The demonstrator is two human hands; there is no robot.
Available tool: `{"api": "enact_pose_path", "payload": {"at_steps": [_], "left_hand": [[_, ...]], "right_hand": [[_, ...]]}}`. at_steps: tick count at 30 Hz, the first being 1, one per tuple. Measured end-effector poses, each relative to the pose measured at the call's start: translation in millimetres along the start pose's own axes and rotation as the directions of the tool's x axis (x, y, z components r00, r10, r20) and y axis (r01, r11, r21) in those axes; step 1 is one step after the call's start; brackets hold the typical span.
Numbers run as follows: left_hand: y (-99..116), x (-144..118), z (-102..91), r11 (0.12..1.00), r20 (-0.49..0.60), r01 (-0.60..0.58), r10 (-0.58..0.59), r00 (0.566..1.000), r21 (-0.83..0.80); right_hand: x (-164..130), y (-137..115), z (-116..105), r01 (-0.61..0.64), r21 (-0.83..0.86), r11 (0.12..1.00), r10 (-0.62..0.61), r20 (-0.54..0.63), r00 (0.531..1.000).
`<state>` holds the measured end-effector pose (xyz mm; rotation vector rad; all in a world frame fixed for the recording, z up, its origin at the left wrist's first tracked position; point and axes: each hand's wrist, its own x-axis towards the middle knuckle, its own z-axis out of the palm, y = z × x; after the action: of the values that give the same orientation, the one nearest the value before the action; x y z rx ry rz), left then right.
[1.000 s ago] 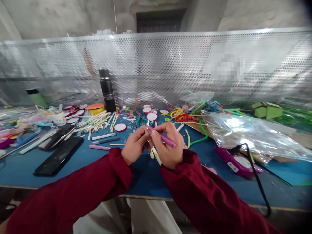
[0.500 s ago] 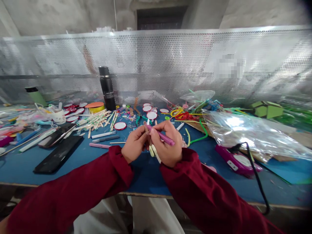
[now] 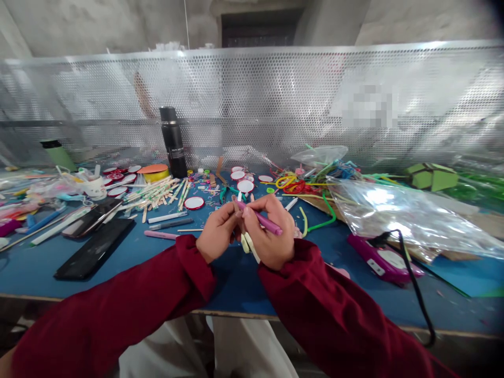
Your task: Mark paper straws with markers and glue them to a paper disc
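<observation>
My right hand (image 3: 273, 231) is closed around a purple-pink marker (image 3: 268, 222), its tip pointing up and left toward the fingers of my left hand. My left hand (image 3: 218, 231) pinches a small brownish piece, mostly hidden by the fingertips, so its kind is unclear. The two hands meet above the blue table (image 3: 232, 286). Below them, partly covered by my right hand, are pale yellowish strips (image 3: 245, 243). To the left of my left hand lie a pink pen (image 3: 160, 234), a grey pen (image 3: 171, 224) and a white pen (image 3: 167, 217).
A black bottle (image 3: 173, 144) stands at the back, near a pile of wooden sticks (image 3: 157, 194). A dark phone (image 3: 94, 249) lies left. On the right are a clear plastic bag (image 3: 394, 210), a magenta device (image 3: 384, 262) with a black cable, and green tubing (image 3: 328, 212). A perforated metal screen (image 3: 252, 100) runs behind.
Almost nothing differs. Both hands stay in place, and the marker remains in my right hand at nearly the same angle.
</observation>
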<state>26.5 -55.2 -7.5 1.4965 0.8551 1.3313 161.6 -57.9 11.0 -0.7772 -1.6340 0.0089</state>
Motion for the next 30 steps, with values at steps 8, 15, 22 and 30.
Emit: {"api": "enact_pose_path", "payload": {"at_steps": [8,15,22,30], "left_hand": [[4.1,-0.4,0.6,1.0,-0.002,0.007,-0.007,1.0,0.016],[3.8,-0.3,0.2,0.999,0.004,0.02,-0.02,1.0,0.029],[2.4,0.5,0.3,0.999,-0.006,0.029,-0.029,1.0,0.014],[6.7,4.5,-0.7,0.999,-0.019,0.045,-0.045,0.999,0.009]], "right_hand": [[0.0,-0.1,-0.5,-0.013,0.008,1.0,0.013,-0.018,1.0],[1.1,1.3,-0.5,-0.013,-0.013,1.0,0.012,-0.028,1.0],[0.0,3.6,1.1,-0.016,-0.001,1.0,0.016,-0.004,1.0],[3.6,8.2,1.2,-0.08,0.038,0.996,0.078,0.059,0.995]]}}
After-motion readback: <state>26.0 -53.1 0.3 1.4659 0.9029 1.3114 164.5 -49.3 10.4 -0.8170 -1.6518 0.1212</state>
